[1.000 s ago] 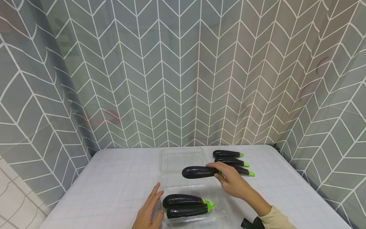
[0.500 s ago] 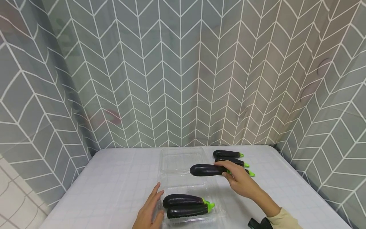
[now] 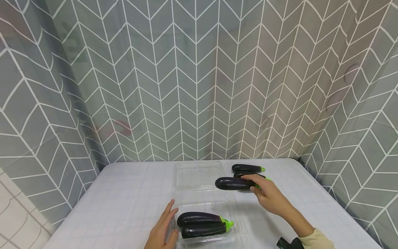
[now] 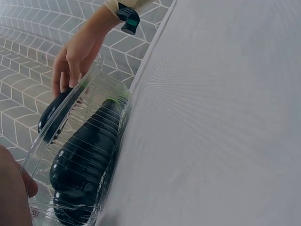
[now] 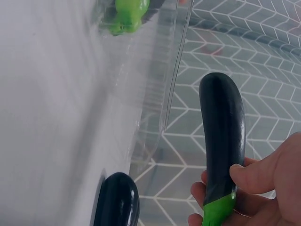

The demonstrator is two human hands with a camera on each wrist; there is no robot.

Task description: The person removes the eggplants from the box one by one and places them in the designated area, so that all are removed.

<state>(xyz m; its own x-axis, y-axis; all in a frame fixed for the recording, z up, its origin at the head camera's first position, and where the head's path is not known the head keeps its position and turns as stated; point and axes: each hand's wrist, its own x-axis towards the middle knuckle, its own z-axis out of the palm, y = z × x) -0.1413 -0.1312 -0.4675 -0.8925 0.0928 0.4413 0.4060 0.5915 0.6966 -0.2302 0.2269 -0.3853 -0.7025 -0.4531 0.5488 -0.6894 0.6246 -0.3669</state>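
Observation:
In the head view my right hand (image 3: 272, 197) grips a dark purple eggplant (image 3: 234, 183) near its green stem, lifted above the table at the right of the container. The right wrist view shows the thumb and fingers round the stem end of this eggplant (image 5: 222, 127). A clear plastic clamshell container (image 3: 237, 224) stands with its lid (image 3: 199, 174) laid back behind it. Two eggplants (image 3: 199, 218) lie side by side inside, stems to the right. My left hand (image 3: 160, 228) rests against the container's left side, fingers extended; one fingertip (image 4: 32, 186) shows at its wall.
Other eggplants lie on the white table (image 3: 130, 193) at the back right: a rear one (image 3: 247, 168) and another (image 3: 237, 175) partly covered by the held one. A black wrist strap (image 3: 290, 243) is on the right arm. A patterned grey curtain (image 3: 196, 86) encloses the table.
My right hand has moved right with the eggplant, from above the container's right part to over the eggplants lying on the table. The left hand has stayed put.

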